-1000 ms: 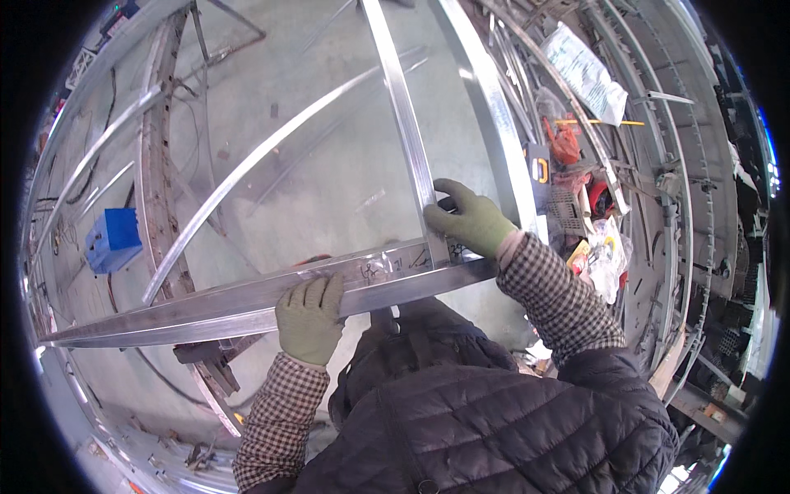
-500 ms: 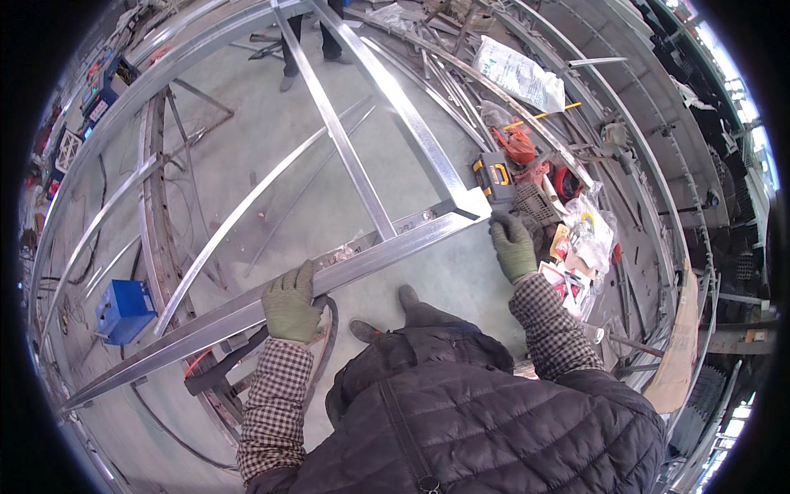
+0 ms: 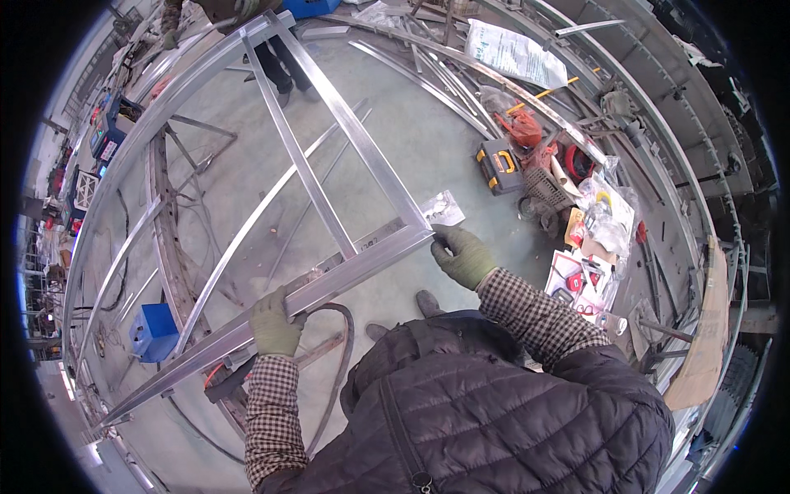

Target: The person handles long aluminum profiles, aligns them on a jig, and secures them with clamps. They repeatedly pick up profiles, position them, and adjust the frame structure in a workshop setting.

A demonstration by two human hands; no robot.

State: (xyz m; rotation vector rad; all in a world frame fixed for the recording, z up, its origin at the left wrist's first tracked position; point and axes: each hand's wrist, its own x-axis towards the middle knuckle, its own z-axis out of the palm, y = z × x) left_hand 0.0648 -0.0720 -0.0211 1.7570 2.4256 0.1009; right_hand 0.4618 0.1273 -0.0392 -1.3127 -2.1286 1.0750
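Now both gloved hands, left hand [image 3: 274,323] and right hand [image 3: 466,255], have fingers closed gripping the aluminium frame's [image 3: 329,280] near rail.

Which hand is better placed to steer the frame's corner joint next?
Right, probably. The right hand already grips the aluminium frame at its corner, where the side rail meets the near rail. The left hand holds that near rail mid-span, far from the joint.

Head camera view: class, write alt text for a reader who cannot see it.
A person's gloved left hand and right hand grip the near rail of a long metal frame above a workshop floor, with tools scattered at right.
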